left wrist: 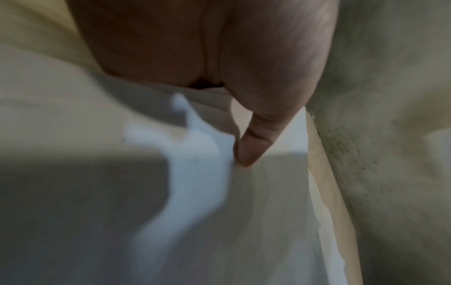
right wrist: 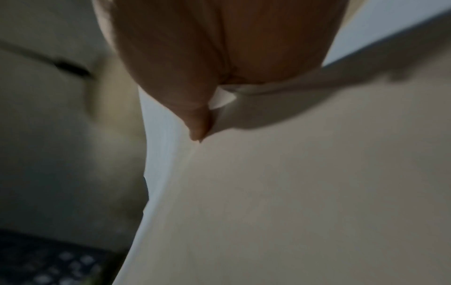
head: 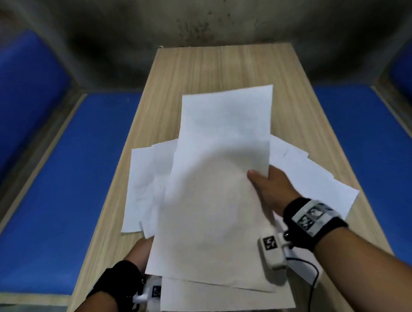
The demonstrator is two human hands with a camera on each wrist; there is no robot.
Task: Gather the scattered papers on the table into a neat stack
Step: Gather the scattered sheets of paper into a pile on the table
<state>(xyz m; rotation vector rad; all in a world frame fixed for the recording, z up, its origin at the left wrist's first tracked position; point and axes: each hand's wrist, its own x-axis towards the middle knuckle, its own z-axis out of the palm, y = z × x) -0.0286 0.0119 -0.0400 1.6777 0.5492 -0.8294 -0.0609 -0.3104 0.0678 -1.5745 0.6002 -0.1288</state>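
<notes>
A large white top sheet [head: 215,179] lies lifted over a loose pile of white papers on the wooden table [head: 220,69]. My right hand [head: 266,184] grips its right edge, thumb on top and fingers hidden beneath. In the right wrist view the thumb [right wrist: 197,123] pinches the paper [right wrist: 292,192]. My left hand [head: 140,251] holds the pile at its lower left corner, mostly hidden under the sheets. In the left wrist view its thumb [left wrist: 253,142] presses down on the papers [left wrist: 268,212]. More sheets fan out to the left [head: 143,181] and to the right [head: 318,187].
Another sheet [head: 217,297] sticks out over the table's near edge. Blue padded benches [head: 68,195] flank the narrow table on both sides. A stained grey wall [head: 195,23] closes off the far end. The table's far half shows bare wood.
</notes>
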